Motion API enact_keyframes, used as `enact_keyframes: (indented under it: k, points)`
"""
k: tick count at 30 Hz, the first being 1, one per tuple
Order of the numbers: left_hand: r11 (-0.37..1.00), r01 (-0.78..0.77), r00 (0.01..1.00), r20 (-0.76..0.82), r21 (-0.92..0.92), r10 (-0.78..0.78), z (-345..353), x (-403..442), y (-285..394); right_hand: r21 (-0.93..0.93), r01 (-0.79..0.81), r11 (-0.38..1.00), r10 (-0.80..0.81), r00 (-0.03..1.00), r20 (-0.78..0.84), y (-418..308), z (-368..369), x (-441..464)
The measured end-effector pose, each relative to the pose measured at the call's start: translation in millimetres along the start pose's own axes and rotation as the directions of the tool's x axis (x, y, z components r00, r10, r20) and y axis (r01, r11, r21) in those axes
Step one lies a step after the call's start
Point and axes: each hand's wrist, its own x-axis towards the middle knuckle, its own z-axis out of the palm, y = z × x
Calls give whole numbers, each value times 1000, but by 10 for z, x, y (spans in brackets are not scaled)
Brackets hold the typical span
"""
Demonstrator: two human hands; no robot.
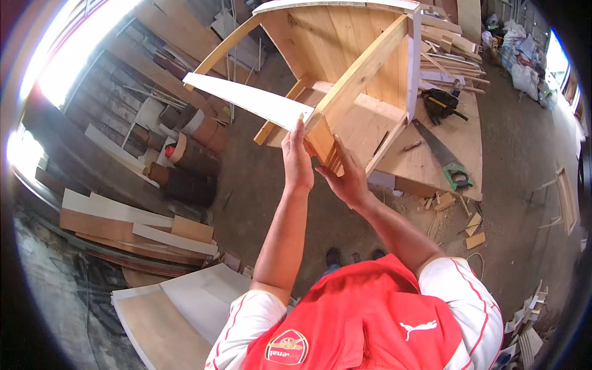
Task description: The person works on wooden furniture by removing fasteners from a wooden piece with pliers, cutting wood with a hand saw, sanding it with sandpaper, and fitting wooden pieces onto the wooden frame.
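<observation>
My left hand [298,157] is against the near end of a long white tapered board [246,102], its thumb or a finger up on the white face. My right hand [347,174] presses the other side of the same corner, on a short wooden piece [322,140] with slats or grooves. The fingers of both hands are closed around this corner. Behind it stands a wooden frame [364,71] with plank panels, a curved rail [229,46] and a white outer edge. The frame rests on a plywood worktop [453,132].
A handsaw [441,151] with a green handle lies on the worktop, near a dark glove-like bundle [439,106] and stacked wood strips [453,55]. Offcuts [475,225] lie on the floor. Boards [142,228] and cylindrical containers [191,154] stand at the left.
</observation>
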Motion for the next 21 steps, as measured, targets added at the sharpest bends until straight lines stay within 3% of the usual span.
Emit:
enact_keyframes:
  k: [11, 14, 17, 21]
  points:
    - [997, 70, 997, -16, -25, -71, 62, -37, 69, -8, 26, 1000, -26, 999, -27, 20, -11, 63]
    - [999, 26, 999, 19, -26, -26, 77, -34, 61, 19, 16, 1000, -16, 1000, -15, 52, 18, 33]
    - [990, -104, 992, 78, 94, 97, -150, 66, -166, -12, 55, 998, -55, 998, -39, 74, 68, 39]
    - [961, -220, 968, 159, 166, 194, 63, -90, 84, -41, 32, 999, -33, 999, -17, 57, 72, 26]
